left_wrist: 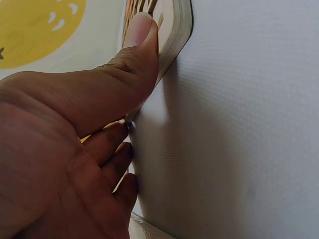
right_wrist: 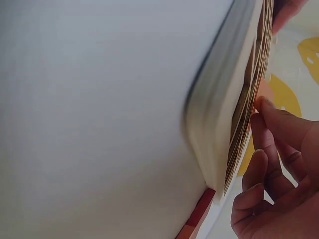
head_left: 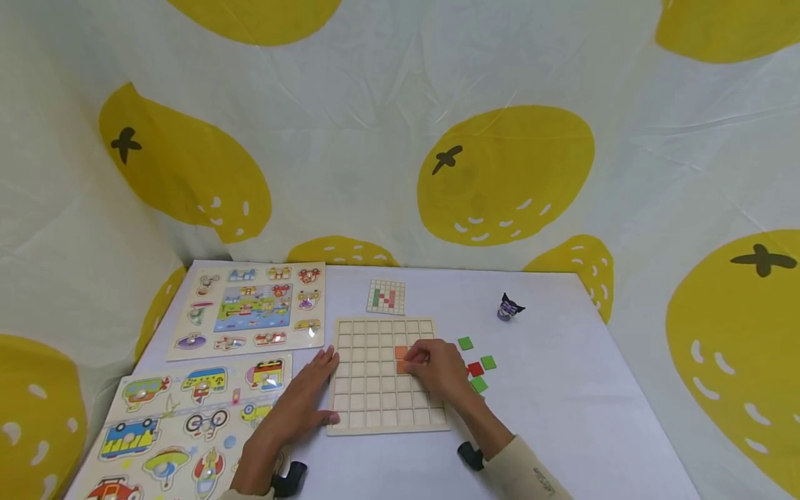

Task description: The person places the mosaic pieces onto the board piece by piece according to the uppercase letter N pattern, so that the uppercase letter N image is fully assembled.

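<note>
"On the white bench (head_left: 550,389), what's the right hand (head_left: 435,368) doing?"

"Its grip pinches a flat orange square tile (head_left: 401,368), at two o'clock on the pale wooden grid board (head_left: 373,384)."

"And the left hand (head_left: 302,394)?"

"Thumb and fingers apart, touching the board at nine o'clock. If it slips, the board could slide and the tile sit crooked. The right hand could bump the nearest green square tile (head_left: 478,385), at three o'clock."

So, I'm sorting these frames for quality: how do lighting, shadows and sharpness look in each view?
Head view: brightest, fairly even light, grid board lines readable; left wrist view: dimmer, a soft-edged shadow on the white tabletop beside the left hand; right wrist view: also dim, the board's near corner blurred.
</note>
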`<action>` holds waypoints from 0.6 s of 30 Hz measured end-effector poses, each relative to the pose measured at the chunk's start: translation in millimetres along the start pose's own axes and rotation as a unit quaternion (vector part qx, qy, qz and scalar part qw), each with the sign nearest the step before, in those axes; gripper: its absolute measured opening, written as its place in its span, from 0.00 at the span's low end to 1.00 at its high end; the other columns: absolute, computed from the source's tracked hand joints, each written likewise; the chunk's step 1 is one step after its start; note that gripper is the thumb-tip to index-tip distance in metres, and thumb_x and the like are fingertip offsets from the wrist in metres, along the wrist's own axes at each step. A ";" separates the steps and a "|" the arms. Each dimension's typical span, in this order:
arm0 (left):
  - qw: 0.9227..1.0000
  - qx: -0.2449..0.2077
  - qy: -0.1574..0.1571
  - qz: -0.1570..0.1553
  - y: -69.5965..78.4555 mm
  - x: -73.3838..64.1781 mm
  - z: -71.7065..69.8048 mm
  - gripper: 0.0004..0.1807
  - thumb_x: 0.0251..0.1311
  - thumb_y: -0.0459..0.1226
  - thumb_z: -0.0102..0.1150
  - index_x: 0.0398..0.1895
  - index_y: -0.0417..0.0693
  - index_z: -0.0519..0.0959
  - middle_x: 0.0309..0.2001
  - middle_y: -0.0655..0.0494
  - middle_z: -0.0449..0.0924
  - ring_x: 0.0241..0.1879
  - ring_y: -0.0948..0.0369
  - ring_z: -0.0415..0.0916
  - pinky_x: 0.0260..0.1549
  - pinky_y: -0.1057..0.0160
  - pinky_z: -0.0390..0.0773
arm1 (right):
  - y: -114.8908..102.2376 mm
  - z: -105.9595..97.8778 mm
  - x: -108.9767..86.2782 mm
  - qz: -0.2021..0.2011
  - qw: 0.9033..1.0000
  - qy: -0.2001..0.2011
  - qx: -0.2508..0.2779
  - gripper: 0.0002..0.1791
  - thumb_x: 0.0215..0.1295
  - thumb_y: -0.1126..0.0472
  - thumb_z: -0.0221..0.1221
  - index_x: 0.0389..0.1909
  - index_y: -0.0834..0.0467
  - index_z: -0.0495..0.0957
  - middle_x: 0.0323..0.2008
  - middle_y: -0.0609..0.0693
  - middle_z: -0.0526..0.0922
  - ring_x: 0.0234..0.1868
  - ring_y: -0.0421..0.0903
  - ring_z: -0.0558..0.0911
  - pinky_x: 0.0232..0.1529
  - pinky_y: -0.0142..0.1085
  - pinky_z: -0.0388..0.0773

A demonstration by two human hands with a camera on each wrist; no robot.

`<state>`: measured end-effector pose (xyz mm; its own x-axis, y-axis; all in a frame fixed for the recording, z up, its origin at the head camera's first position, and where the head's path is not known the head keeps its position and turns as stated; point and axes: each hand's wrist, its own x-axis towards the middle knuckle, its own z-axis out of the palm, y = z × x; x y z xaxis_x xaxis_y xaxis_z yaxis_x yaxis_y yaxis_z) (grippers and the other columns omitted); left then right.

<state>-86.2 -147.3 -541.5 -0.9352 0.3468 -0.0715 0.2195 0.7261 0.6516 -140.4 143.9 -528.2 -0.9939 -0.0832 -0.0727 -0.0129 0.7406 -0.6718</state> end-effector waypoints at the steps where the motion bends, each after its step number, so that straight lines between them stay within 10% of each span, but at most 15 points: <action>1: 1.000 0.000 0.001 0.001 0.4 -0.2 -0.2 0.60 0.48 0.36 0.84 0.84 0.41 0.58 0.86 0.44 0.51 0.86 0.43 0.46 0.83 0.38 0.52 | -0.9 0.3 -0.2 0.001 1.000 0.000 -0.004 0.07 0.61 0.60 0.76 0.32 0.45 0.88 0.27 0.39 0.84 0.33 0.41 0.79 0.34 0.34 0.76; 18: 1.000 0.008 -0.005 0.010 0.6 -1.2 -3.1 0.60 0.49 0.36 0.83 0.84 0.38 0.57 0.86 0.42 0.51 0.86 0.41 0.46 0.83 0.38 0.52 | 8.7 -19.7 -3.3 -0.018 0.999 -0.022 0.032 0.07 0.62 0.63 0.74 0.38 0.48 0.89 0.29 0.41 0.85 0.32 0.43 0.76 0.31 0.32 0.72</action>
<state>-85.8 -149.1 -538.8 -0.9275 0.3681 -0.0660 0.2435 0.7284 0.6404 -139.4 163.8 -519.2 -0.9872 -0.1385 -0.0793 -0.0394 0.6932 -0.7197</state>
